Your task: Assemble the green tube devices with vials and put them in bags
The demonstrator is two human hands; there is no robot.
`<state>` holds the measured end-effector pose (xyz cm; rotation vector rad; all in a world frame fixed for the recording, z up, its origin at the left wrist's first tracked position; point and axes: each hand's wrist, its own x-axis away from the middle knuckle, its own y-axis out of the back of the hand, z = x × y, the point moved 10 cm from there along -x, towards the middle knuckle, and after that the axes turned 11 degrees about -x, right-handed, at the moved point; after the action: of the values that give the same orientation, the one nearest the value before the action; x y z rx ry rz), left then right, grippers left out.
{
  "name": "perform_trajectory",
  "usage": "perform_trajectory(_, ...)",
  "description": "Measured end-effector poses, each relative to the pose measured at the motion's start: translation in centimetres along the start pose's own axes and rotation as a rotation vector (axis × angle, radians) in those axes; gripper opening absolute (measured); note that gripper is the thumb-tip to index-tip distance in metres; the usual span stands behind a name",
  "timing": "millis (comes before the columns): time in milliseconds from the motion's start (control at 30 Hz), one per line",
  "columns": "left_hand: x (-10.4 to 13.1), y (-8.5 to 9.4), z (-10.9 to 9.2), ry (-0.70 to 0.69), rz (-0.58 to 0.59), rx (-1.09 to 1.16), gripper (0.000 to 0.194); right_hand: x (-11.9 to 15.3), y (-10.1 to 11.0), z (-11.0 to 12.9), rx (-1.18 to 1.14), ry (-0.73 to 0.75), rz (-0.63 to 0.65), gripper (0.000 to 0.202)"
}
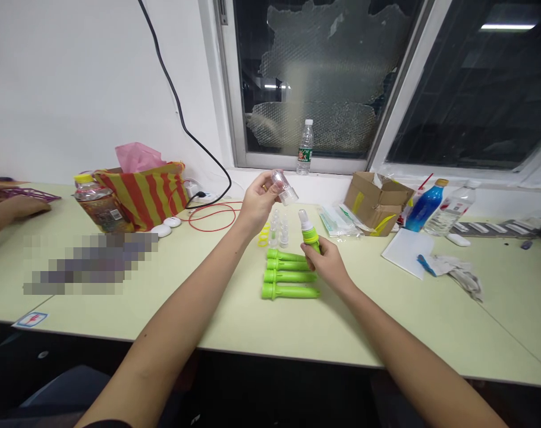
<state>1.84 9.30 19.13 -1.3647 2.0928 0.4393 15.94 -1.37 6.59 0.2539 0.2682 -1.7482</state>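
Note:
My left hand [260, 201] is closed around a clear plastic cap [285, 187], tilted above the table. In my right hand [327, 261] is a green tube [312, 238] with a white, clear-tipped top, held upright with the fingers wrapped round its body. Several more green tubes [291, 292] lie side by side just below and left of that hand. Small clear plastic pieces [284, 235] stand in rows behind them, and yellow rings [264, 235] lie to their left.
A striped bag [150, 199] and a drink bottle [103, 205] stand at left, near a red cable [212, 229]. Further left are another person's hands [23, 205]. A cardboard box [373, 205], a blue bottle [424, 205] and gloves [458, 273] are at right.

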Motion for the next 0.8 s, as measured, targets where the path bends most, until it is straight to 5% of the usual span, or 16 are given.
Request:
perform_trajectory(167, -2.4, 3.4, 2.0, -0.006, -0.078, -0.226, 0.045, 0.2, 0.2, 0.7, -0.029, 0.036, -0.023, 0.027)
perform_trajectory(433, -6.8, 8.6, 12.9, 0.235, -0.025, -0.718, 0.042, 0.7, -0.5, 0.9, -0.033, 0.054, 0.011, 0.025)
perform_trajectory(800, -5.6, 6.6, 21.5, 0.339, 0.247, -0.677, 0.042, 0.6, 0.5, 1.6, -0.038, 0.053, -0.029, 0.023)
